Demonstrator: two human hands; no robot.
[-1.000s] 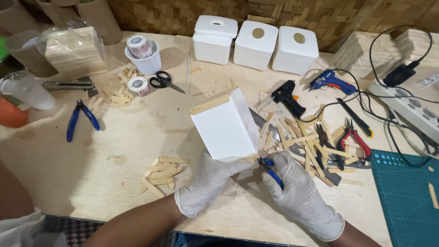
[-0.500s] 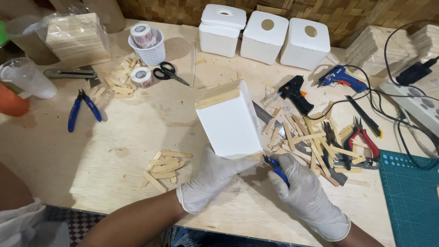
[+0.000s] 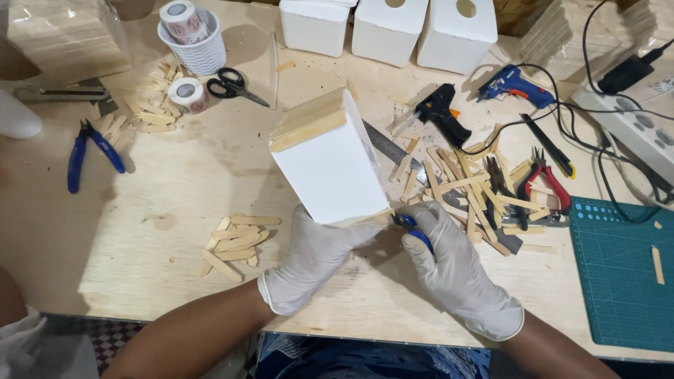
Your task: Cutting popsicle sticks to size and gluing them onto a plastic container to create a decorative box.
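Gloved left hand [image 3: 309, 256] fingers clamped under white box [image 3: 330, 165] w/ wood-strip rim, tilted, right hand [image 3: 449, 263] curled round blue-handled cutters [image 3: 413, 228] – just right of box base, stick pile [image 3: 235, 242] left of box

Up top, three white boxes [image 3: 388, 28] line the back edge. Scissors [image 3: 235, 85] lie beside a white cup [image 3: 196, 49]; blue pliers [image 3: 91, 151] sit far left.

Pale plywood worktable [image 3: 175, 189] carries loose wooden sticks in three scatters: near edge left [image 3: 235, 244], far left [image 3: 144, 112], centre right [image 3: 463, 186]. Blue-handled pliers [image 3: 91, 151], black scissors [image 3: 235, 85] and a white cup [image 3: 196, 45] lie far left. Three white boxes [image 3: 386, 28] line the far edge; black glue gun [image 3: 442, 112], blue glue gun [image 3: 516, 84], red pliers [image 3: 547, 182] and green cutting mat [image 3: 618, 274] lie right.
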